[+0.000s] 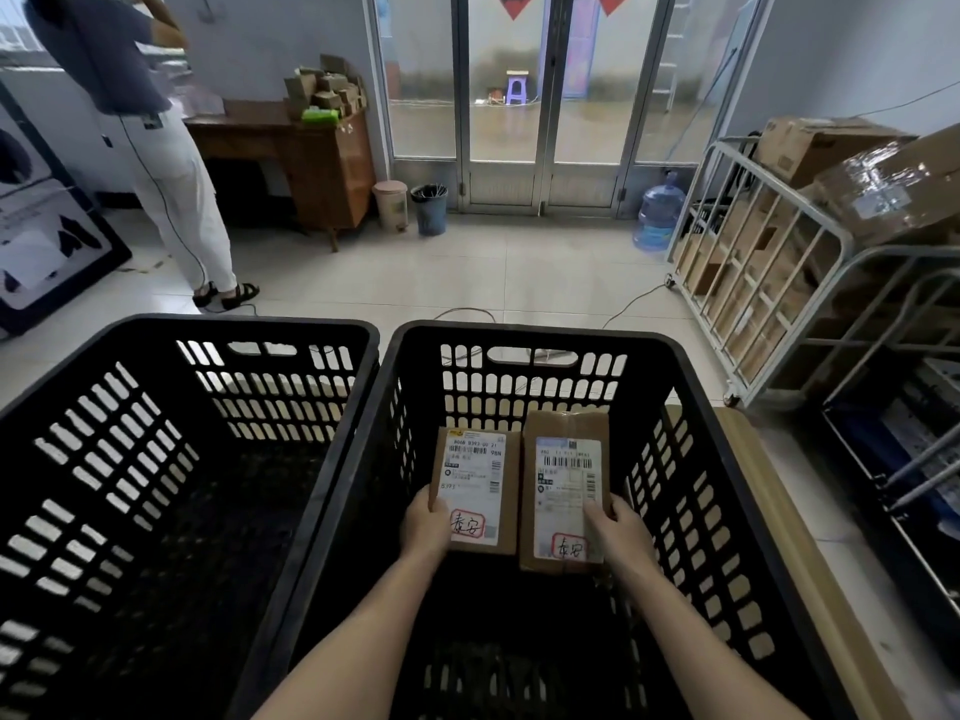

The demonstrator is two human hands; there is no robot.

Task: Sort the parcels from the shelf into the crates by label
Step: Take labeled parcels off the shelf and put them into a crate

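The left hand grips one parcel and the right hand grips a taller parcel. They are held side by side, labels up, inside the right crate at 6 o'clock. The left crate sits at 8. A pale tiled floor runs to glass doors at 12, a desk at 11 and a cart of boxes at 3.

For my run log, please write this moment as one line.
left hand: holds left parcel | right hand: holds right parcel | both over right crate | labels: same red-circled mark
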